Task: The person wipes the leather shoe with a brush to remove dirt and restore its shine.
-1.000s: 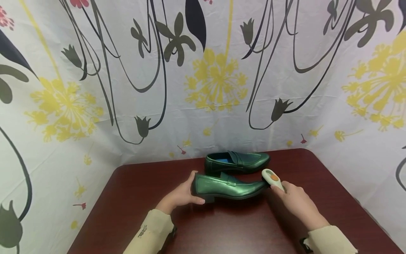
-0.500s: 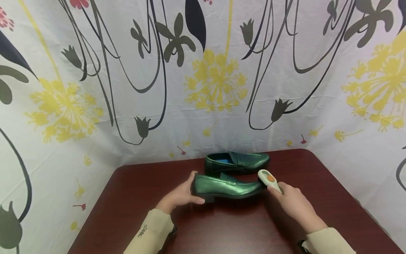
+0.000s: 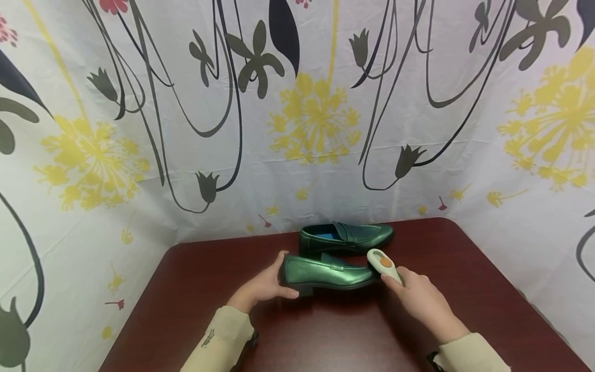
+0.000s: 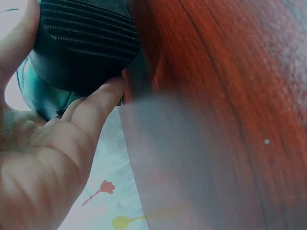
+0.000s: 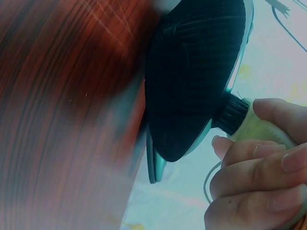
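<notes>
My left hand [image 3: 262, 284] grips a shiny green loafer [image 3: 325, 272] by the heel, thumb on the near side and fingers behind. The toe points right. In the left wrist view the ridged underside of the heel [image 4: 91, 40] shows, and the right wrist view has the ribbed sole [image 5: 192, 76] facing the camera. A small shoe brush [image 3: 387, 265] with a pale green body and orange spot is in my right hand [image 3: 423, 302], fingers curled round it. Its black bristles [image 5: 231, 114] meet the upper near the toe.
A second green loafer [image 3: 364, 237], with a blue insole, stands just behind the first, toe also rightward. Both are at the far part of a dark red wooden table [image 3: 325, 336]. Flower-printed white cloth [image 3: 186, 155] hangs around the back and sides.
My right hand has drawn the brush steadily left along the toe of the loafer. My left hand keeps its grip at the heel, and the second loafer has stayed put.
</notes>
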Motion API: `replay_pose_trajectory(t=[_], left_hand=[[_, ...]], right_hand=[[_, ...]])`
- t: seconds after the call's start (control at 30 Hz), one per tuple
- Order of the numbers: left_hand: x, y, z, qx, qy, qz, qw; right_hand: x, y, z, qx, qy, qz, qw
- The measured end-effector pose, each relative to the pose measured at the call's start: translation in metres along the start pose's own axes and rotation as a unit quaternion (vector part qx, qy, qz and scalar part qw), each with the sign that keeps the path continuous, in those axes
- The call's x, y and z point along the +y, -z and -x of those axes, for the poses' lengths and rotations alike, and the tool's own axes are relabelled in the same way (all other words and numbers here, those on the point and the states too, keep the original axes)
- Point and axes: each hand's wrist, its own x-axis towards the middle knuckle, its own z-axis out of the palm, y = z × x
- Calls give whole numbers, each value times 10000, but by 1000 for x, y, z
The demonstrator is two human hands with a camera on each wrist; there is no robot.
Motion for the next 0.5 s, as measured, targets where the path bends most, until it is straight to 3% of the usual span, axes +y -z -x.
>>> replay_pose_trajectory(t=[0.5], left_hand=[[1, 0, 2, 32, -13, -39, 10000]], right_hand=[[-17, -11, 4, -28, 128, 22, 9999]])
